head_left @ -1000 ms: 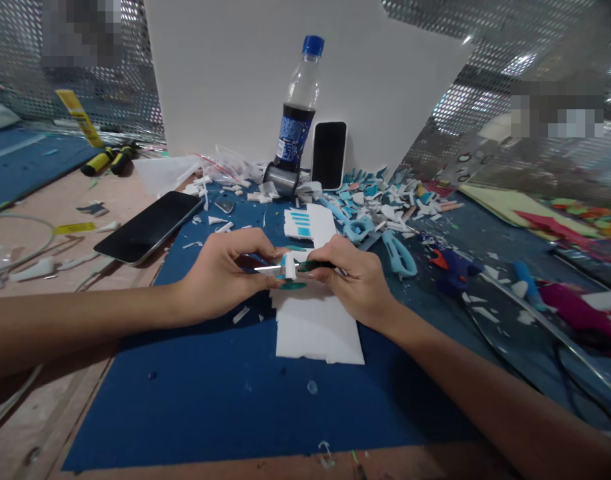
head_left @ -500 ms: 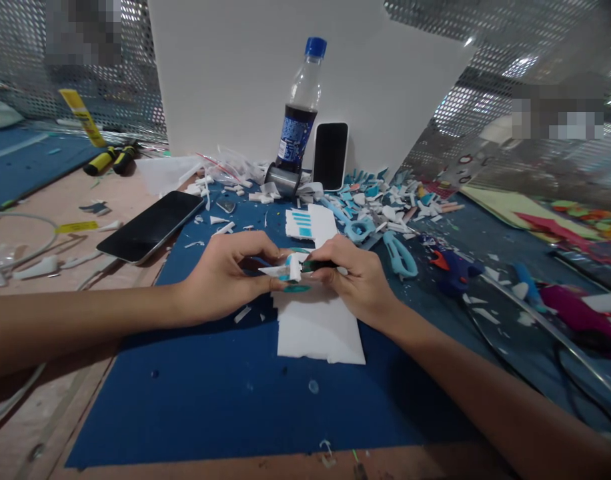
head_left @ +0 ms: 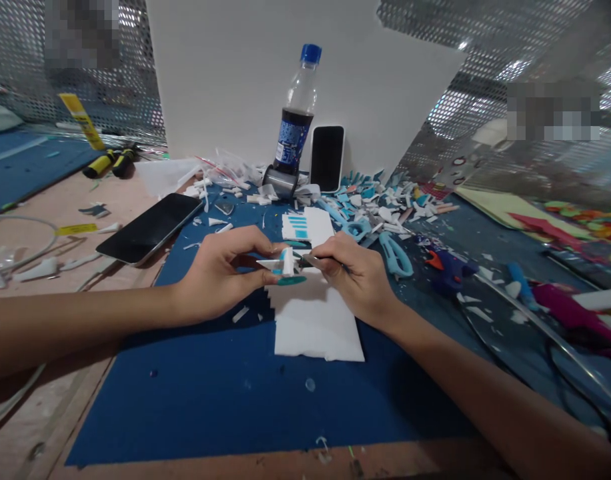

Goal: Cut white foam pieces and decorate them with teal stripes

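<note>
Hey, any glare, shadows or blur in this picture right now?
In the head view, bright glints sit on the perforated sheeting at upper right; same view, a soft shadow darkens the blue mat beside the right forearm; same view, the white piece at the left hand shows little fine detail.

Perforated metal sheeting [head_left: 15, 53] flanks a plain white board [head_left: 225, 80].

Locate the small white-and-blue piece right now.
Head view, near the centre: the small white-and-blue piece is pinched in the left hand, facing the right hand, over the white sheet.
</note>
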A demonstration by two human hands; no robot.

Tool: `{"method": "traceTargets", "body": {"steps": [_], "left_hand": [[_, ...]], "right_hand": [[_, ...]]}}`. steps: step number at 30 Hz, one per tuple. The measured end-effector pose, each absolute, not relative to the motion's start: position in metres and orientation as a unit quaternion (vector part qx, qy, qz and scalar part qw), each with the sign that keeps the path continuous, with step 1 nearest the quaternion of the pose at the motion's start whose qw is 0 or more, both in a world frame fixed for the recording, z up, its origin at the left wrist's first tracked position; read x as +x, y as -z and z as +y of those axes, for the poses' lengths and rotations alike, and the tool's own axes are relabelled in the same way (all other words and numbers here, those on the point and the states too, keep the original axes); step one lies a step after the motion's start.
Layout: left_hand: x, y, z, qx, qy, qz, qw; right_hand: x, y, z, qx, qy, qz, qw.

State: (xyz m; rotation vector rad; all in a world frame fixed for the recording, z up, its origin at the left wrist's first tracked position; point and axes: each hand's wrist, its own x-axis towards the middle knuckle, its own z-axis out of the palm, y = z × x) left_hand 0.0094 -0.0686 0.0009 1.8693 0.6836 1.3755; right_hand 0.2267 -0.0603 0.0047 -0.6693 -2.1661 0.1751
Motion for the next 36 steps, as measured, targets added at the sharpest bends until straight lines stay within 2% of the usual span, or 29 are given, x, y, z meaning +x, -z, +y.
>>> {"method": "traceTargets", "body": {"steps": [16,29,36], "left_hand": [[0.0101,-0.0009,-0.0666,0.73,-0.517,0.272,0.354],[0.0091,-0.0023,-0.0678,0.763,-0.498,0.28,0.303],[0.0094,-0.0046,-0.0678,0.755,-0.498,0.28,0.324]], "right_hand": [[0.2222,-0.0045,-0.066,-0.29,-0.042,-0.857,0.425],[0.2184,-0.0048,-0.0687,-0.292,-0.02,-0.855,0.427],[0.2169,-0.0061,-0.0693,-0.296,-0.019,-0.852,0.432]]}}
